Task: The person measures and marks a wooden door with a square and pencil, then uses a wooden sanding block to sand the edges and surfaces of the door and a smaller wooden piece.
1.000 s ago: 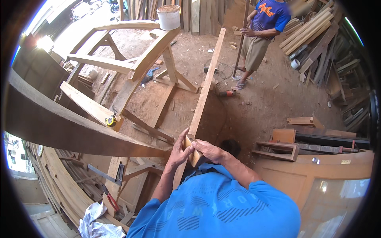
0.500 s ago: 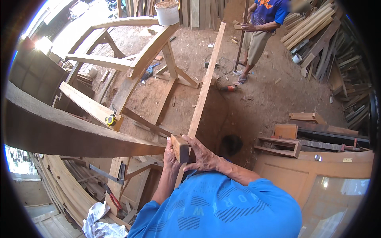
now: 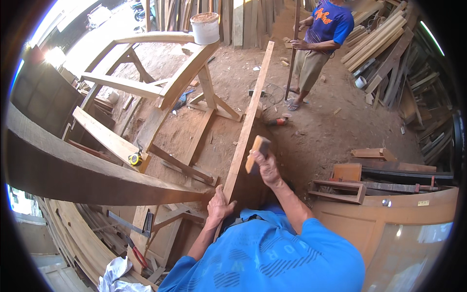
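In my raised right hand (image 3: 266, 168) is a small wooden block (image 3: 256, 155) with a dark face, slightly blurred, held above and to the right of a long narrow wooden plank (image 3: 245, 131). The plank runs from my waist away across the ground area. Against its near end my left hand (image 3: 220, 207) is closed, fingers along the left side and thumb over the top. A thick curved wooden beam (image 3: 97, 177) comes in from the left and ends close to my left hand.
A wooden frame (image 3: 129, 87) stands at the far left with a white bucket (image 3: 205, 30) on it. A yellow tape measure (image 3: 135, 159) rests on a board. Another person (image 3: 311, 53) holds a dark pole at the back. To the right lies a wooden door (image 3: 350, 221).
My right hand has taken the block away from my left, moving it up and to the right. My left hand has let go of the block and now grips the plank.
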Available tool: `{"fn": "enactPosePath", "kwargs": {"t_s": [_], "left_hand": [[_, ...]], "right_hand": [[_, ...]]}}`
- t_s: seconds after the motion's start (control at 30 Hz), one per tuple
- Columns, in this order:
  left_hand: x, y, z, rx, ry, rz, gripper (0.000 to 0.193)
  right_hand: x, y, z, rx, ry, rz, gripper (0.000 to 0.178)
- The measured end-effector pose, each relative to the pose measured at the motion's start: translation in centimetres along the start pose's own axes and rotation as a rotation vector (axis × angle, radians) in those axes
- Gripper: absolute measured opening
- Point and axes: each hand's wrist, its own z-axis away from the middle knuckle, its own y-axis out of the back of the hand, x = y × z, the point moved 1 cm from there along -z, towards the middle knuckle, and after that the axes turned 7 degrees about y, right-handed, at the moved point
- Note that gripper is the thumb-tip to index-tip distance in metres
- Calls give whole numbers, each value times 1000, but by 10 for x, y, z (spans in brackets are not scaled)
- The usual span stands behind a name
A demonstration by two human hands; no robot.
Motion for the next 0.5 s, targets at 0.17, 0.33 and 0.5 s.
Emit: {"fn": "enactPosePath", "kwargs": {"t_s": [0.17,0.33,0.5], "left_hand": [[-31,-1,-19,-96,-76,-37,59],[-36,32,-34,-86,97,21,59],[-59,35,-46,249,231,-203,50]], "right_hand": [[5,34,-6,45,-57,-142,38],[2,60,-22,-59,-184,-179,39],[-8,96,-60,-248,-196,-73,43]]}}
